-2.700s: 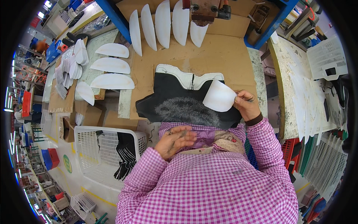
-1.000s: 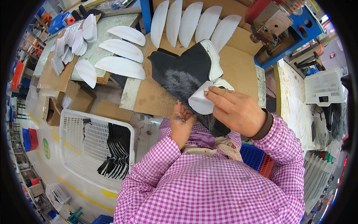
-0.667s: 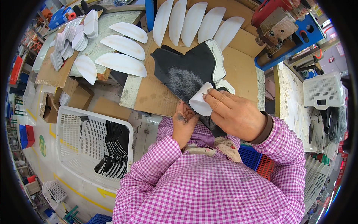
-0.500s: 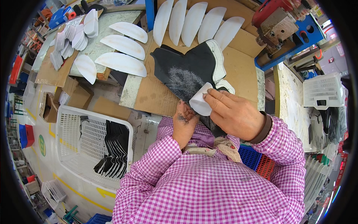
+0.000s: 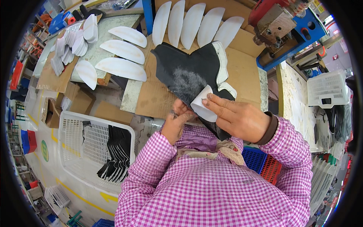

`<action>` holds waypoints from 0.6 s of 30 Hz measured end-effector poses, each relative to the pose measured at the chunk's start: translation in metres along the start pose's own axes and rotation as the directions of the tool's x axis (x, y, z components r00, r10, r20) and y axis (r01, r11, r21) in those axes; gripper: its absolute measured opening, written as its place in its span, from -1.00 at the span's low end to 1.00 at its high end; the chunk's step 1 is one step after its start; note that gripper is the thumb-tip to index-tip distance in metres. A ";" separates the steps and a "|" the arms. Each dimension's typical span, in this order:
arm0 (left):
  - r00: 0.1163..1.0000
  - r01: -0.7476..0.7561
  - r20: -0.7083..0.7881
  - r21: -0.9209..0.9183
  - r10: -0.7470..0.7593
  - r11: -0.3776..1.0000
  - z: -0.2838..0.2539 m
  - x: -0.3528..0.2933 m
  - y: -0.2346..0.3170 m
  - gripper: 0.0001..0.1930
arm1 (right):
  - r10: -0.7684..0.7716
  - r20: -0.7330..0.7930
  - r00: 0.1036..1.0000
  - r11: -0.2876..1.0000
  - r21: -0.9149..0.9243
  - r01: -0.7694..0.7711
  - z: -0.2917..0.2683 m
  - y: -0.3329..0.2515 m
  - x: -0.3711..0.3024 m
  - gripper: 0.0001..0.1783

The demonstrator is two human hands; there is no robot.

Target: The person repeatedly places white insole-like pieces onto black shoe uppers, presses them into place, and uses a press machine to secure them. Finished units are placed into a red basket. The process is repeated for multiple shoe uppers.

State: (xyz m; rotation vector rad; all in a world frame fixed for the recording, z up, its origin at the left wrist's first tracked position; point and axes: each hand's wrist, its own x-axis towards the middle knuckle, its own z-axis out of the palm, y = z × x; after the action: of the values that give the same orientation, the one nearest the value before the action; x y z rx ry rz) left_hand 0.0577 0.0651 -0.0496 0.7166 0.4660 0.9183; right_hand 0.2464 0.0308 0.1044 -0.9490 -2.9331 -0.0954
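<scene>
Left hand (image 5: 175, 120) shifted leftward, grip unclear; right fingers (image 5: 217, 108) pinch white piece (image 5: 203, 110) over black panel (image 5: 183, 68), half-moons (image 5: 193, 26) behind.

Pink-and-white checked smock (image 5: 211, 185), long sleeves (image 5: 291, 151), brown wrist band (image 5: 269, 128)

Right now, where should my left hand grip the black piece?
Probably pinch the black piece at its lower-left edge, from the left: its lower end juts past the cardboard, leaving room underneath, while the right hand blocks its right side.
</scene>
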 end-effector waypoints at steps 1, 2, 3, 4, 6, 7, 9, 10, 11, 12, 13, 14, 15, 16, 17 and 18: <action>1.000 0.002 0.024 -0.049 0.000 0.999 0.000 0.003 0.005 -0.50 | -0.016 0.011 1.000 1.000 0.010 0.016 -0.001 0.000 -0.002 -0.84; 0.990 0.139 -0.014 -0.026 -0.139 0.990 0.000 0.006 0.009 -0.50 | -0.013 -0.004 1.000 1.000 0.015 0.013 -0.002 0.000 -0.003 -0.87; 0.966 0.258 -0.017 -0.011 -0.258 0.966 0.000 0.009 0.013 -0.51 | -0.013 -0.015 1.000 1.000 0.019 0.014 -0.003 0.000 -0.004 -0.88; 0.966 0.257 0.012 -0.005 -0.257 0.966 0.003 0.014 0.015 -0.51 | -0.014 -0.026 1.000 1.000 0.023 0.014 -0.004 -0.001 -0.005 -0.87; 0.961 0.273 0.024 0.082 -0.276 0.959 0.007 0.019 0.017 -0.56 | -0.041 -0.008 0.999 0.998 0.040 0.041 -0.005 -0.001 -0.005 -0.87; 0.978 0.184 0.060 0.191 -0.199 0.964 0.010 0.022 0.016 -0.57 | -0.045 -0.015 0.999 0.998 0.051 0.046 -0.006 -0.002 -0.005 -0.87; 0.992 0.018 0.109 0.405 -0.068 0.914 0.015 0.026 0.016 -0.57 | -0.061 0.008 0.998 0.997 0.053 0.060 -0.006 -0.002 -0.003 -0.86; 0.991 -0.028 0.131 0.479 -0.040 0.877 0.016 0.028 0.017 -0.56 | -0.074 0.026 0.997 0.996 0.060 0.073 -0.006 -0.002 -0.002 -0.86; 0.988 -0.076 0.156 0.550 -0.013 0.832 0.017 0.029 0.018 -0.55 | -0.062 0.012 0.998 0.996 0.067 0.061 -0.006 -0.002 -0.001 -0.86; 0.983 -0.124 0.181 0.615 0.013 0.779 0.017 0.030 0.020 -0.53 | -0.058 0.012 0.998 0.995 0.079 0.057 -0.006 -0.002 0.000 -0.86; 0.982 -0.148 0.190 0.681 0.022 0.717 0.016 0.030 0.021 -0.52 | -0.047 0.011 0.999 0.994 0.097 0.045 -0.006 -0.002 0.000 -0.86; 0.976 -0.176 0.217 0.709 0.026 0.683 0.015 0.030 0.022 -0.53 | -0.054 0.013 0.998 0.994 0.099 0.052 -0.006 -0.001 0.001 -0.86; 0.974 -0.181 0.225 0.741 0.015 0.647 0.013 0.029 0.023 -0.55 | -0.053 0.014 0.999 0.993 0.107 0.051 -0.006 0.000 0.002 -0.86; 0.973 -0.186 0.232 0.771 0.003 0.610 0.012 0.029 0.022 -0.56 | -0.051 0.016 0.999 0.992 0.114 0.049 -0.006 0.000 0.003 -0.86; 0.970 -0.202 0.243 0.788 0.008 0.581 0.011 0.029 0.021 -0.57 | -0.050 0.014 0.999 0.991 0.123 0.048 -0.006 0.001 0.004 -0.86; 0.967 -0.219 0.255 0.805 0.012 0.551 0.009 0.030 0.018 -0.58 | -0.048 0.011 0.999 0.990 0.131 0.047 -0.006 0.001 0.005 -0.86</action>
State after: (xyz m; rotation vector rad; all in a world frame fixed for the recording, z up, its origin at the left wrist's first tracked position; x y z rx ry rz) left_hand 0.0696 0.0943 -0.0317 1.7421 0.6649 0.6870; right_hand 0.2430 0.0347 0.1105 -0.8649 -2.9325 0.1011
